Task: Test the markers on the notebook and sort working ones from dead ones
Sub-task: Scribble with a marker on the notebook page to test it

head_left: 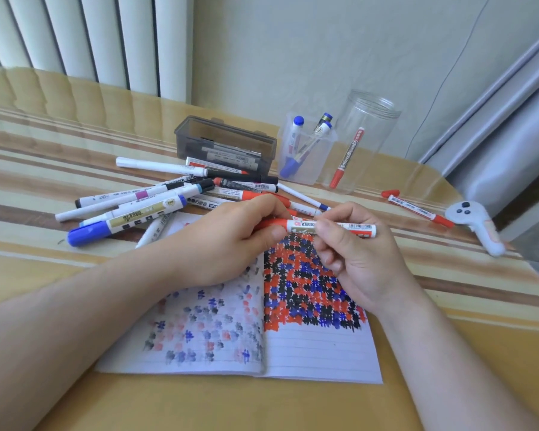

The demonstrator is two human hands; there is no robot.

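Red marker (330, 228) held level above the notebook (293, 346) on the desk (417, 384): left hand (227, 244) grips its cap end, right hand (355, 253) pinches the barrel. Pile of markers (156, 197) behind.

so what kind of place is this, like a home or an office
Probably a room at home, though that is a guess. A white ribbed radiator stands against the wall behind a table under a glossy striped cover, and a grey curtain hangs at the right.
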